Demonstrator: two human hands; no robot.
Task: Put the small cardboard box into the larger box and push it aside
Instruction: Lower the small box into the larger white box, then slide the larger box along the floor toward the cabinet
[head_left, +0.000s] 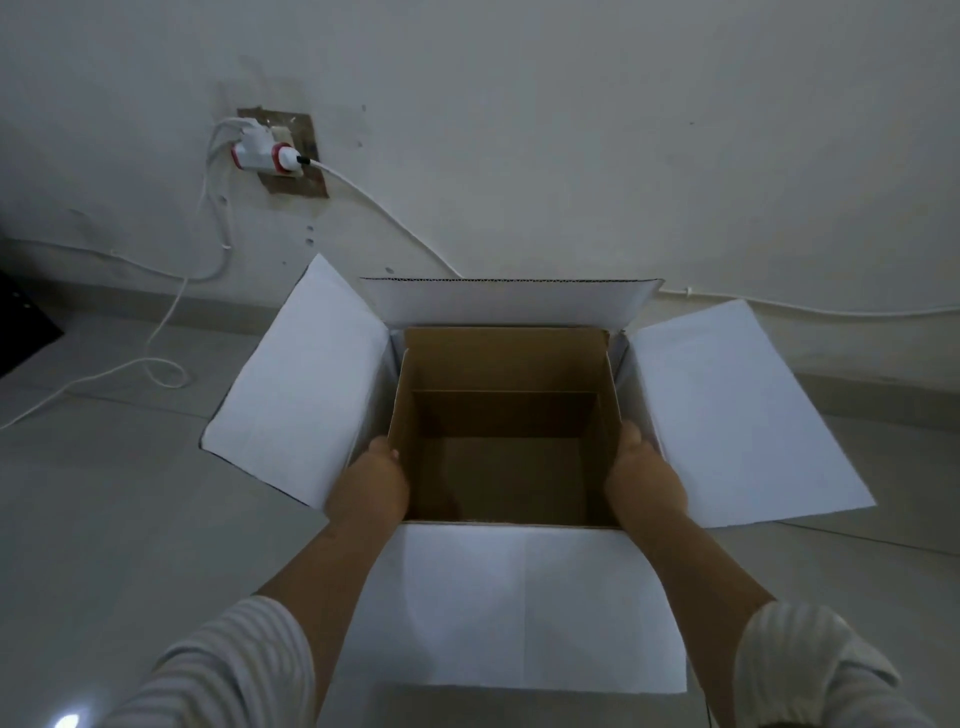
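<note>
- Hands hold the small cardboard box (506, 415) from both sides: the left hand (370, 486) presses on its left wall, the right hand (644, 480) on its right wall, fingers partly hidden behind the brown walls.
- The small box is open on top and sits inside the larger box (519, 597), maybe not fully down; the bottom is not visible.
- The larger box stands on a pale floor (104, 519) near the wall, its four white flaps spread outward.
- An adapter (262, 152) with white cables hangs on the wall behind, well apart from the boxes.
</note>
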